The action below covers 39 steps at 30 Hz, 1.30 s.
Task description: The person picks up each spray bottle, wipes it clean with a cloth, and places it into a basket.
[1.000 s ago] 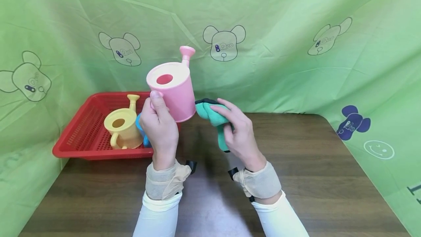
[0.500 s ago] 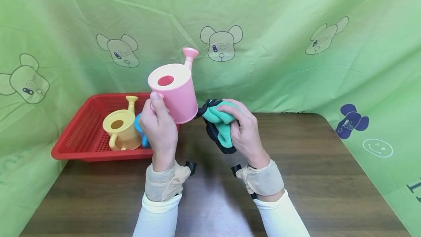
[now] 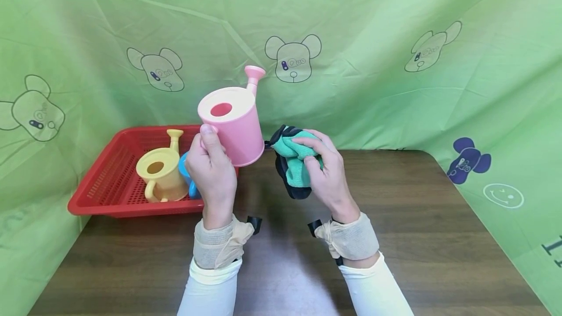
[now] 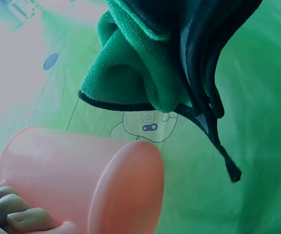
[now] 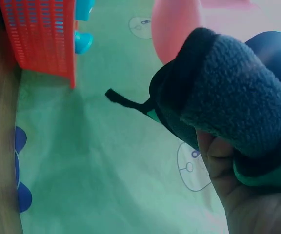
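My left hand [image 3: 212, 174] grips the handle of a pink watering can [image 3: 239, 133], raised above the table with its spout up and away at the back. In the left wrist view the curled fingers [image 4: 21, 214] show beside the can's body, its base facing the camera. To the right, my right hand [image 3: 327, 172] holds a bunched green cloth [image 3: 298, 160] with a dark edging and a grey reverse side. A thin dark loop [image 5: 128, 101] sticks out from the cloth. In the head view the cloth lies just right of the can's lower side, with a small gap between.
A red plastic basket [image 3: 105, 179] stands on the left of the brown wooden table [image 3: 395, 238]. Inside are a yellow watering can [image 3: 164, 174] and a blue one [image 3: 186, 167], partly hidden behind my left hand. Green printed fabric [image 3: 364, 87] hangs around the back and sides.
My right hand has shifted slightly right, drawing the cloth away from the pink can's side and re-bunching it so more dark edging shows. The left hand holds the can almost still.
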Available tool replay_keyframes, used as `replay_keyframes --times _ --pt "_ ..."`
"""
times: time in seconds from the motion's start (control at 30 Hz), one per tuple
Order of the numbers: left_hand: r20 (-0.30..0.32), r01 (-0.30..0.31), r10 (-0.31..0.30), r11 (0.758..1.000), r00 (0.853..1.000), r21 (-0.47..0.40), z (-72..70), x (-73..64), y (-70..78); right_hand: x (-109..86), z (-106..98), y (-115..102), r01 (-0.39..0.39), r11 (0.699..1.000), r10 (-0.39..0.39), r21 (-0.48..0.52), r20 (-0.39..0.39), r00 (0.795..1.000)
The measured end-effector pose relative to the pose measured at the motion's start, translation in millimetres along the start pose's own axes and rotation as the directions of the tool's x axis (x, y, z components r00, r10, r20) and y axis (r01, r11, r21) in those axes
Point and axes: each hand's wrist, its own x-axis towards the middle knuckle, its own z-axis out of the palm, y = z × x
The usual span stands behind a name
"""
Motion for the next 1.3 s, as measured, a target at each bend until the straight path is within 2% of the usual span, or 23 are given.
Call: replay_keyframes --times 0.2,0.3,0.37,0.47,0.57,0.7,0.8,0.87,0.97,1.2,1.3 --pt "0.003 -0.004 0.004 1.000 1.000 -0.003 0.5 -0.4 -1.1 -0.2 3 0 -0.019 0.999 0.022 0.046 -0.066 0.998" --pt "0.001 -0.007 0.007 1.000 1.000 0.007 0.8 -1.1 -1.5 -0.4 3 -1 -0.109 0.993 0.113 0.052 -0.078 0.991" --pt "0.000 -0.009 0.009 1.000 1.000 0.012 1.0 -1.5 -1.3 -0.8 1 -2 -0.196 0.979 0.199 0.050 -0.067 0.978" --pt "0.004 -0.005 0.005 1.000 1.000 0.014 1.6 -1.9 -1.4 -1.4 -1 -4 -0.324 0.945 0.327 0.053 -0.067 0.943" --pt "0.014 -0.006 0.006 1.000 1.000 0.018 2.4 -2.3 -2.0 -1.1 -2 -6 -0.361 0.932 0.362 0.036 -0.097 0.927" --pt "0.041 -0.021 0.019 0.999 0.999 0.031 3.9 -5.6 -3.1 -1.6 0 -11 -0.283 0.959 0.282 0.014 -0.162 0.946" --pt "0.077 -0.034 0.030 0.998 0.997 0.045 6.0 -9.5 -2.3 -2.1 1 -16 -0.149 0.989 0.142 -0.015 -0.212 0.967" --pt "0.105 -0.044 0.038 0.997 0.994 0.058 8.0 -12.7 -0.4 -2.2 3 -19 -0.053 0.998 0.043 -0.037 -0.232 0.972" --pt "0.138 -0.062 0.053 0.996 0.989 0.065 10.9 -17.8 3.1 -3.4 6 -23 0.018 0.997 -0.037 -0.074 -0.263 0.964" --pt "0.152 -0.100 0.090 0.993 0.984 0.060 14.9 -26.8 6.4 -5.7 15 -23 -0.001 0.990 -0.052 -0.138 -0.379 0.924" --pt "0.144 -0.095 0.086 0.994 0.986 0.056 16.2 -27.7 6.3 -5.5 18 -23 0.044 0.987 -0.099 -0.157 -0.361 0.927"
